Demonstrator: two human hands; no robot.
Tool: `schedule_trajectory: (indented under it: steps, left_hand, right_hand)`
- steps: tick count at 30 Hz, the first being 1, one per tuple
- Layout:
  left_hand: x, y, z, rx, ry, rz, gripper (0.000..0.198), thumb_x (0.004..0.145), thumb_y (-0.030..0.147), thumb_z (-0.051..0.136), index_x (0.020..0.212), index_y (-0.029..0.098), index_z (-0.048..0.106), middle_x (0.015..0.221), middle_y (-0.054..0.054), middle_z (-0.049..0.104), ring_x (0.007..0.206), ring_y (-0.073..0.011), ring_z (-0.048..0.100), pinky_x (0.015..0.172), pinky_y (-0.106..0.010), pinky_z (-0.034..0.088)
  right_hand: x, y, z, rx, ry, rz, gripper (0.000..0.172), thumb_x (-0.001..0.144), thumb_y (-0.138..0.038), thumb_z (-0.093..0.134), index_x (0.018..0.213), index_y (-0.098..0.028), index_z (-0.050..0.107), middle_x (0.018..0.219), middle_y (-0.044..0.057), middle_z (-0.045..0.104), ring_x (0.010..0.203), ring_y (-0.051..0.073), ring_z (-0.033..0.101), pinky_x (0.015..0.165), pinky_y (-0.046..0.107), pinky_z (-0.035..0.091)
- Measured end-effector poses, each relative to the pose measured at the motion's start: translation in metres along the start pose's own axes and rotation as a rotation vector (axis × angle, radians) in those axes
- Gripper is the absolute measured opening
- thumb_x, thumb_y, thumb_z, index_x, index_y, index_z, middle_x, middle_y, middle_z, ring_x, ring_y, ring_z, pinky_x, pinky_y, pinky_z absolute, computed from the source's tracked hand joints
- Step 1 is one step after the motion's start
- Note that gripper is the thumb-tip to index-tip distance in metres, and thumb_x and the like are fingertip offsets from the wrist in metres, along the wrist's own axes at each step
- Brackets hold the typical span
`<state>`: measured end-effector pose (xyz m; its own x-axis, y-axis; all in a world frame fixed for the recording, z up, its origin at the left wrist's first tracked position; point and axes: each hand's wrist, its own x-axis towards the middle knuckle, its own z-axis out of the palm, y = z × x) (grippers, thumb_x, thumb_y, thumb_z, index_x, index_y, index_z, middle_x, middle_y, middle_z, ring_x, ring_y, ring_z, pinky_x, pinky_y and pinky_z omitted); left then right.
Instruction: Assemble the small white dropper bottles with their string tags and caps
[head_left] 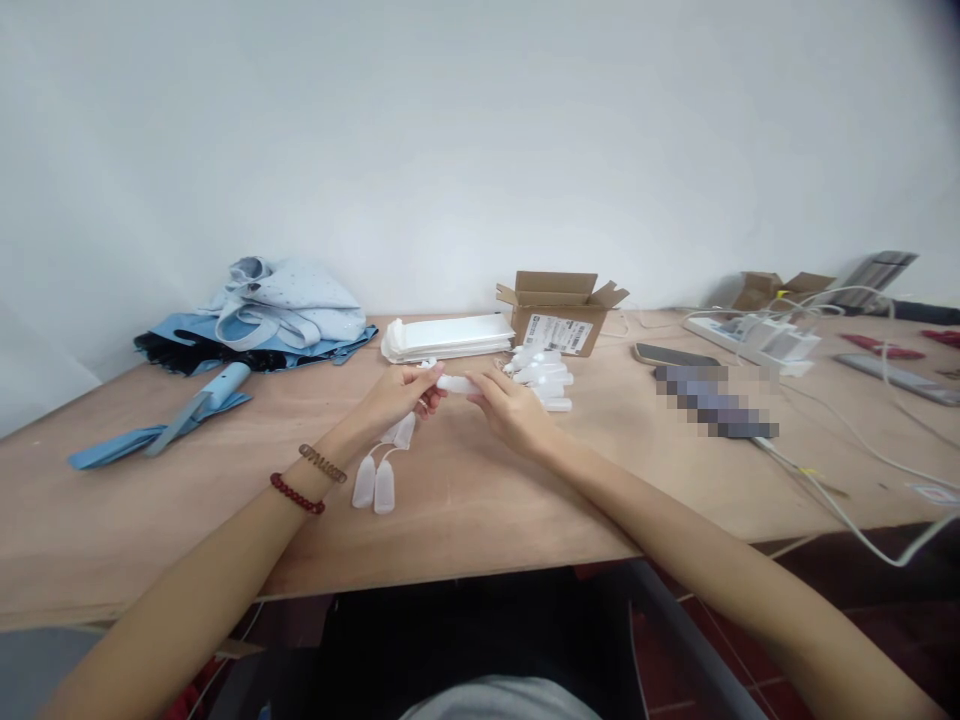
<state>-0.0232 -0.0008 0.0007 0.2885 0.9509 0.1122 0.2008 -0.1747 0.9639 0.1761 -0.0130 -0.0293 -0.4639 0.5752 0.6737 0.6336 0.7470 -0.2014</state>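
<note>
Both hands meet over the middle of the table around a small translucent white plastic tube [456,384]. My left hand [410,390] pinches its left end, and my right hand [510,408] grips the other end between thumb and fingers. Just right of my right hand lies a pile of similar white tubes [551,378]. Below my left hand rest two flat-looking translucent white pieces [384,487] with thin loops at their tops. Another white piece [403,432] lies partly behind my left wrist. Fine details of the held tube are too small to make out.
An open cardboard box [559,312] stands behind the pile, beside a stack of white packets [450,337]. At left lie a blue umbrella [180,410] and a pale cloth bag [292,300]. Phones [675,355], a power strip [750,343] and loose cables occupy the right.
</note>
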Motion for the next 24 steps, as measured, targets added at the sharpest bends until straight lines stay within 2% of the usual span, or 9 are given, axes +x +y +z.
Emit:
schedule_trajectory:
  steps: [4, 8, 13, 17, 21, 24]
  left_hand:
    - [-0.0016, 0.0007, 0.0019, 0.011, -0.007, -0.054, 0.047, 0.078, 0.057, 0.058, 0.061, 0.013, 0.063, 0.055, -0.005, 0.058, 0.047, -0.0121, 0.051, 0.048, -0.026, 0.040]
    - [-0.0044, 0.0029, 0.0033, 0.029, -0.044, 0.009, 0.045, 0.077, 0.055, 0.061, 0.059, 0.013, 0.061, 0.055, -0.003, 0.056, 0.048, -0.0109, 0.049, 0.049, -0.026, 0.041]
    - [-0.0057, 0.0037, 0.0040, 0.116, -0.115, 0.184, 0.035, 0.080, 0.045, 0.060, 0.065, 0.013, 0.062, 0.064, -0.003, 0.060, 0.061, -0.0122, 0.056, 0.061, -0.025, 0.047]
    - [-0.0049, 0.0027, 0.0039, 0.151, -0.092, 0.261, 0.024, 0.080, 0.036, 0.060, 0.073, 0.013, 0.063, 0.067, -0.002, 0.060, 0.064, -0.0123, 0.056, 0.064, -0.025, 0.047]
    - [-0.0057, 0.0045, 0.0047, 0.193, -0.083, 0.279, 0.020, 0.079, 0.032, 0.061, 0.075, 0.013, 0.065, 0.070, -0.002, 0.062, 0.066, -0.0124, 0.056, 0.066, -0.026, 0.046]
    - [-0.0060, 0.0049, 0.0049, 0.161, -0.066, 0.275, 0.020, 0.077, 0.033, 0.064, 0.081, 0.013, 0.066, 0.079, -0.005, 0.065, 0.072, -0.0140, 0.058, 0.070, -0.027, 0.048]
  right_hand:
    - [-0.0003, -0.0013, -0.0001, -0.096, -0.015, -0.015, 0.031, 0.096, -0.024, 0.037, 0.119, -0.014, 0.056, 0.105, 0.016, 0.062, 0.091, 0.024, 0.059, 0.075, 0.034, 0.045]
    - [-0.0002, -0.0069, -0.0032, -0.038, -0.036, 0.035, 0.029, 0.095, -0.022, 0.037, 0.113, -0.013, 0.058, 0.101, 0.016, 0.062, 0.087, 0.023, 0.058, 0.073, 0.032, 0.043]
    - [0.0022, -0.0094, -0.0078, 0.198, -0.062, 0.158, 0.027, 0.095, -0.026, 0.037, 0.097, -0.016, 0.061, 0.081, 0.006, 0.061, 0.074, 0.017, 0.054, 0.068, 0.027, 0.038]
    - [0.0048, -0.0055, -0.0060, 0.481, -0.101, 0.323, 0.031, 0.092, -0.033, 0.040, 0.069, -0.017, 0.054, 0.057, -0.003, 0.046, 0.055, 0.011, 0.044, 0.057, 0.023, 0.032]
    - [0.0056, -0.0022, -0.0026, 0.690, -0.111, 0.417, 0.038, 0.090, -0.037, 0.039, 0.058, -0.018, 0.042, 0.050, -0.004, 0.040, 0.049, 0.010, 0.040, 0.053, 0.024, 0.030]
    - [0.0052, -0.0023, -0.0016, 0.693, -0.063, 0.416, 0.037, 0.090, -0.038, 0.040, 0.060, -0.018, 0.047, 0.052, -0.004, 0.042, 0.050, 0.011, 0.041, 0.055, 0.024, 0.032]
